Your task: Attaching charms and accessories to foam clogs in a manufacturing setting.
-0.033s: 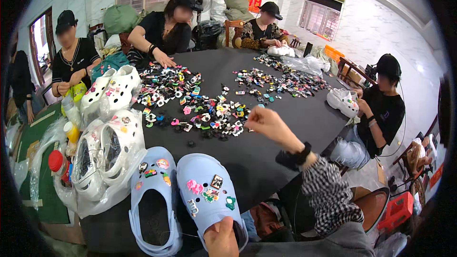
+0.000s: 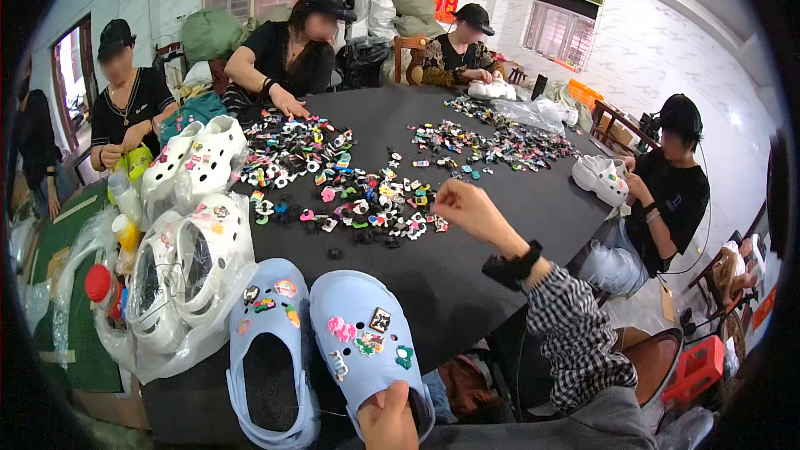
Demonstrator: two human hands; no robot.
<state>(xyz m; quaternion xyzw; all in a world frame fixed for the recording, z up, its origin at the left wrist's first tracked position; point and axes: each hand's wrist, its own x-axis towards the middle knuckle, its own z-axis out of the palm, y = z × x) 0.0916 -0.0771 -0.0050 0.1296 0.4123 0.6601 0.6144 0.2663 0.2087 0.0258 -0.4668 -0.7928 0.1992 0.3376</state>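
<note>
My left hand (image 2: 388, 421) grips the heel end of a light blue clog (image 2: 354, 304), thumb on top. Colourful charms (image 2: 369, 342) sit on its toe: pink, green and a dark square one. Close on its left lies the matching blue clog (image 2: 275, 307), likewise decorated. My right hand (image 2: 473, 212), with a dark wristband and a checked sleeve, hangs over the table beside the near pile of loose charms (image 2: 375, 200). Its thumb and fingers are pinched together; whatever is between them is too small to make out.
White clogs in clear plastic (image 2: 196, 258) stand left of the blue pair, near a red-lidded jar (image 2: 98, 283) and a yellow bottle (image 2: 126, 233). More charm piles (image 2: 492, 142) spread across the black table (image 2: 492, 275). Several co-workers sit around it; one at right handles a white clog (image 2: 600, 179).
My right hand has shifted very slightly beside the charm pile, fingers still together. My left hand and the blue clogs stay nearly in place.
</note>
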